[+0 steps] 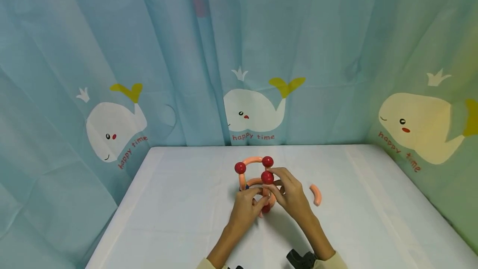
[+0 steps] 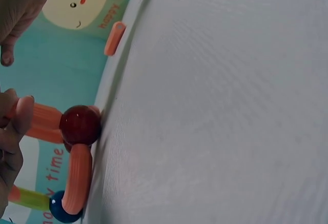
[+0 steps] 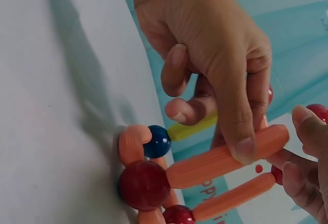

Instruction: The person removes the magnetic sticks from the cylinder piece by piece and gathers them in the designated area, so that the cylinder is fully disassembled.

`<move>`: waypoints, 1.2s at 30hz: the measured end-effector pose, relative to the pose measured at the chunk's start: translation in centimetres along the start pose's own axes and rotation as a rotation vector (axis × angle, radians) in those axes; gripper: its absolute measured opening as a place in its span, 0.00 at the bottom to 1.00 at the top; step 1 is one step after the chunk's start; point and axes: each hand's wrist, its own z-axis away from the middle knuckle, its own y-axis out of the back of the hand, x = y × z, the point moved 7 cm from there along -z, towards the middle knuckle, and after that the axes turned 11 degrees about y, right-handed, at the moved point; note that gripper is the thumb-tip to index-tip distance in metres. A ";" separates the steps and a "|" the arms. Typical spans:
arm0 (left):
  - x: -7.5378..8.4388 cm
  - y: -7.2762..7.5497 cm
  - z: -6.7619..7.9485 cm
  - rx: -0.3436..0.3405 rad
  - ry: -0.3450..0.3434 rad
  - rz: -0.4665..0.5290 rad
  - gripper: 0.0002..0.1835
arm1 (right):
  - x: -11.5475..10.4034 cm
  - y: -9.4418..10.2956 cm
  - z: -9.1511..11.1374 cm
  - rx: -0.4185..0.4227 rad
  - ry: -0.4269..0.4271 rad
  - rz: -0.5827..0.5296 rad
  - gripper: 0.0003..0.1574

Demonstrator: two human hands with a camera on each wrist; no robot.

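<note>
Both hands work on a ball-and-rod frame of glossy, plastic-looking pieces near the middle of the white-covered table (image 1: pixel 179 202). The left hand (image 1: pixel 244 211) pinches a straight, ribbed orange rod (image 3: pixel 205 165) between thumb and fingers. The rod's lower end meets a dark red glossy ball (image 3: pixel 145 185) at its six o'clock in the head view; in the right wrist view its upper end looks bare. Towards twelve o'clock of the rod, the right hand (image 1: pixel 291 192) holds a bright red glossy ball (image 1: pixel 267 177) between index finger and thumb. I cannot tell whether that ball touches the rod.

Between nine and ten o'clock from the rod sits a dark blue glossy ball (image 3: pixel 157 142), a yellow-green rod (image 3: pixel 192 128) rising from it. A loose curved orange piece (image 1: pixel 315 195) lies at three o'clock, apart from the frame.

The step in hand seems to be fitting the rod upright between lower and upper balls. The next move probably calls for lining up its free end with the upper ball, while keeping the lower joint seated.
</note>
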 end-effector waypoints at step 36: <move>-2.4 -1.1 -0.4 -0.146 0.197 -0.125 0.07 | 18.6 -2.7 4.1 -0.023 -0.918 -0.004 0.24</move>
